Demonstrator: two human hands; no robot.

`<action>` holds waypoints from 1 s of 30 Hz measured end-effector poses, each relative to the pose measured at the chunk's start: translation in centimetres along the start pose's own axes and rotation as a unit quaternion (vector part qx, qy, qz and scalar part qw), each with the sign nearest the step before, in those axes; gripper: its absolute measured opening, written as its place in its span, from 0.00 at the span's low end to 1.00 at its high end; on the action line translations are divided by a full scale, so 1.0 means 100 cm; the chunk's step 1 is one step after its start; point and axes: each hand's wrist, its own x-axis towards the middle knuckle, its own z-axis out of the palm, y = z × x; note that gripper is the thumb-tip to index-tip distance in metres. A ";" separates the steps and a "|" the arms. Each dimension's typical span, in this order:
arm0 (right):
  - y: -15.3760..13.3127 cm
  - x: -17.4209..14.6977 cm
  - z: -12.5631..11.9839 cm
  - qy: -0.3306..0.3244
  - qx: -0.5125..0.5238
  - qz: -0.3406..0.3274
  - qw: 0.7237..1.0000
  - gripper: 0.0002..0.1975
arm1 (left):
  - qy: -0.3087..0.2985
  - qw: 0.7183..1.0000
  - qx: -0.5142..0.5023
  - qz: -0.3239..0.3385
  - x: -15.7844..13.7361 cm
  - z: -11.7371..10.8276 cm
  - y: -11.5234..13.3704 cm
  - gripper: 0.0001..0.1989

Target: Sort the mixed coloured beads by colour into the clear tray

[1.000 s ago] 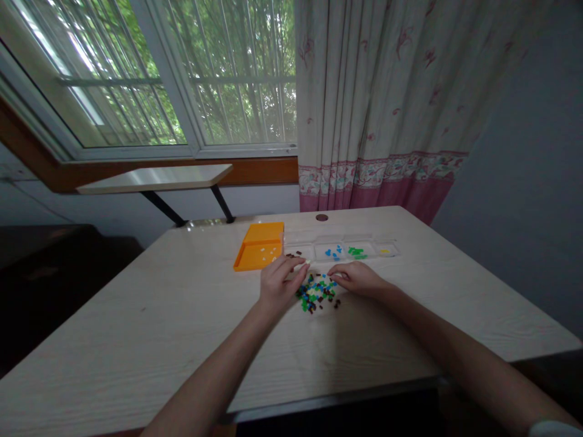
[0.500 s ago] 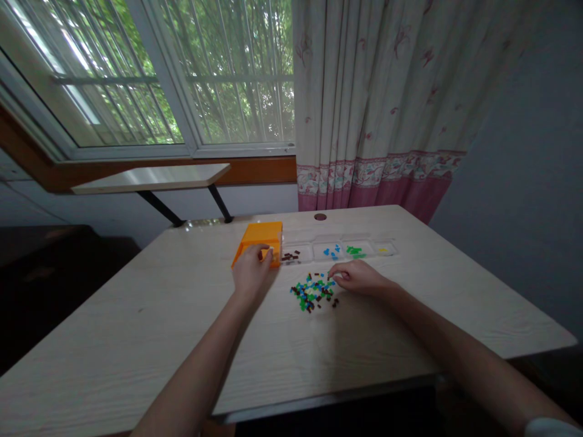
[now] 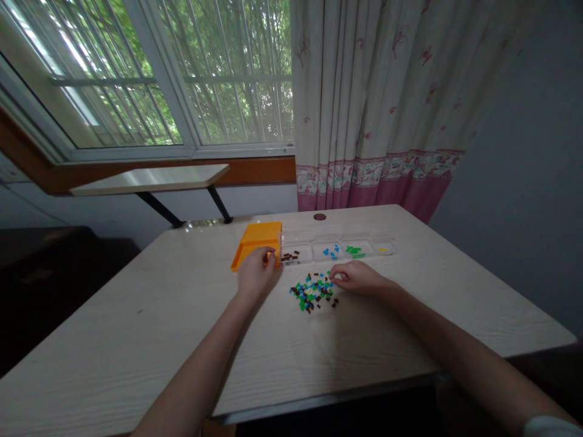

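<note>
My left hand [image 3: 255, 273] is over the near right corner of an open orange box [image 3: 262, 230], thumb and forefinger curled together. Whatever may be between those fingertips is too small to make out. Beside the far right side of a pile of small building bricks [image 3: 314, 292], my right hand [image 3: 359, 277] has its fingers closed in a pinch. Its fingertips are close to the bricks, and any piece in them cannot be made out. The pile mixes green, blue, brown and pale yellow bricks.
Right of the box runs a clear compartment tray [image 3: 304, 252] with brown bricks [image 3: 289, 256], blue bricks [image 3: 331, 251], green bricks [image 3: 354, 250] and yellow bricks [image 3: 382, 249] sorted apart. A raised shelf [image 3: 155, 177] stands at the back left. A curtain [image 3: 364, 121] hangs behind the table [image 3: 150, 340].
My left hand has drawn slightly toward me and right, from inside the orange box to its near right corner. The right hand stays almost in place, still pinched beside the pile.
</note>
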 end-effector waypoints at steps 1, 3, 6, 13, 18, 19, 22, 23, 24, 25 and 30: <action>-0.001 0.000 0.000 0.000 0.003 -0.004 1.000 0.10 | -0.005 1.000 -0.008 0.019 -0.001 0.001 0.002 0.12; -0.002 0.000 -0.001 -0.003 0.011 -0.012 1.000 0.11 | -0.021 0.998 -0.021 0.063 -0.005 0.004 0.008 0.12; -0.003 0.000 0.000 -0.013 0.023 -0.015 1.000 0.11 | -0.067 0.987 -0.031 0.139 -0.011 0.006 0.017 0.10; -0.001 0.003 0.009 0.009 0.054 -0.003 0.999 0.10 | -0.139 0.957 -0.069 0.245 -0.020 0.004 0.035 0.09; -0.005 0.007 0.018 0.043 0.187 -0.001 0.981 0.14 | -0.123 0.949 -0.104 0.270 -0.025 0.004 0.045 0.08; -0.006 0.008 0.021 0.042 0.217 -0.001 0.975 0.16 | -0.120 0.948 -0.112 0.273 -0.026 0.005 0.046 0.08; -0.010 0.010 0.026 0.027 0.295 0.000 0.955 0.18 | -0.108 0.945 -0.121 0.284 -0.027 0.005 0.049 0.09; -0.010 0.011 0.028 0.023 0.314 0.000 0.949 0.19 | -0.104 0.945 -0.121 0.287 -0.028 0.006 0.050 0.09; -0.011 0.011 0.029 0.020 0.329 0.002 0.944 0.20 | -0.099 0.944 -0.121 0.289 -0.028 0.006 0.050 0.09; -0.011 0.012 0.029 0.019 0.341 0.004 0.940 0.20 | -0.096 0.944 -0.122 0.290 -0.028 0.006 0.050 0.09; -0.016 0.012 0.027 0.027 0.389 0.010 0.921 0.20 | -0.097 0.944 -0.141 0.282 -0.029 0.008 0.050 0.08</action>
